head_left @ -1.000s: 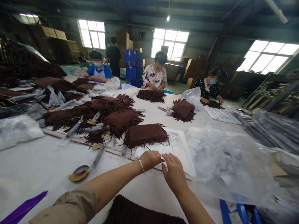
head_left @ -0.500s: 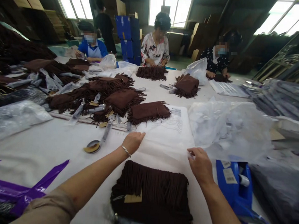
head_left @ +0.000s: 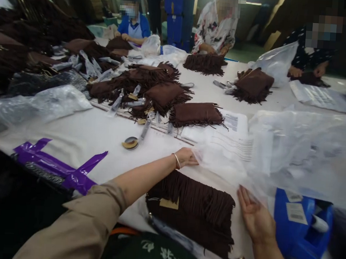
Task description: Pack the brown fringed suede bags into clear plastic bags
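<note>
My left hand (head_left: 189, 157), a bangle on its wrist, grips the near left edge of a clear plastic bag (head_left: 223, 156) with printed lines. My right hand (head_left: 254, 214) is palm up, fingers stretched out under the film at the bag's near right edge. Just below the plastic bag, a dark brown fringed handbag (head_left: 193, 212) lies flat in front of me, with a tan tag (head_left: 169, 202) and a wrapped strip along its near edge. The far side of the plastic bag lies by another brown fringed handbag (head_left: 197, 114).
A blue tape dispenser (head_left: 300, 229) stands right of my right hand. Loose clear plastic (head_left: 313, 155) spreads at the right. Piled fringed handbags (head_left: 135, 79) and a strap with a round mirror-like piece (head_left: 130, 143) lie left. Purple tape (head_left: 60, 167) marks the left edge. Several co-workers sit opposite.
My view has tilted down and turned left. My right hand has gone from closed fingers to stretched fingers, palm up. The plastic bag's near edge has been drawn over the handbag's far side.
</note>
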Available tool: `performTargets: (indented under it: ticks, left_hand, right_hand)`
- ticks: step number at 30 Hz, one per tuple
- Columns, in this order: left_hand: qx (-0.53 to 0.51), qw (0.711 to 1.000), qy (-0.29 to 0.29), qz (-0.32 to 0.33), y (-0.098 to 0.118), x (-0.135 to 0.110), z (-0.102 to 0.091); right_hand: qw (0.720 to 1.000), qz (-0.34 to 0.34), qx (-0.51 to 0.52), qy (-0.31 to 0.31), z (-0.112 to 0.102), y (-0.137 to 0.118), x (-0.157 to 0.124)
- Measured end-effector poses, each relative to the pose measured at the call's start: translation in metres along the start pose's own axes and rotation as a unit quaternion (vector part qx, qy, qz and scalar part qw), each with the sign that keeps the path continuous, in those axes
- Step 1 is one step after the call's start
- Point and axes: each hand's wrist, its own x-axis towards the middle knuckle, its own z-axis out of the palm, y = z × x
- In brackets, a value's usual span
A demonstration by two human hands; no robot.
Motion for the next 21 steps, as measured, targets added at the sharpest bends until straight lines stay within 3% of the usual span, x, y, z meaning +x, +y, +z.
performTargets:
  ticks: [2,5,7,11,14,17,18,21]
  left_hand:
    - [-0.017,0.999,-0.02,-0.018,0.0,0.005,-0.018]
    - [-0.01,0.999,-0.034,-0.029,-0.006,-0.006,-0.054]
    - [0.005,0.999,-0.031,-0.03,-0.012,-0.022,-0.074]
    - [0.023,0.999,0.022,-0.025,-0.029,-0.059,-0.092]
    - [0.015,0.996,0.084,-0.029,-0.047,-0.082,-0.087]
    - [0.007,0.99,0.135,-0.043,-0.064,-0.101,-0.078]
    - [0.012,0.988,0.149,-0.043,-0.068,-0.108,-0.076]
    - [0.103,0.98,0.172,0.007,-0.08,-0.133,-0.075]
  right_hand:
    - [0.992,0.0,-0.117,-0.037,-0.004,0.01,-0.013]
    - [0.943,-0.029,-0.325,-0.062,-0.011,0.025,-0.033]
    - [0.889,-0.061,-0.452,-0.039,-0.016,0.032,-0.042]
    - [0.738,-0.138,-0.657,-0.068,-0.032,0.04,-0.048]
    - [0.683,-0.166,-0.703,-0.11,-0.044,0.045,-0.048]
    - [0.667,-0.148,-0.718,-0.131,-0.047,0.044,-0.051]
    - [0.682,-0.13,-0.708,-0.125,-0.045,0.043,-0.053]
    - [0.772,-0.061,-0.627,-0.086,-0.036,0.036,-0.063]
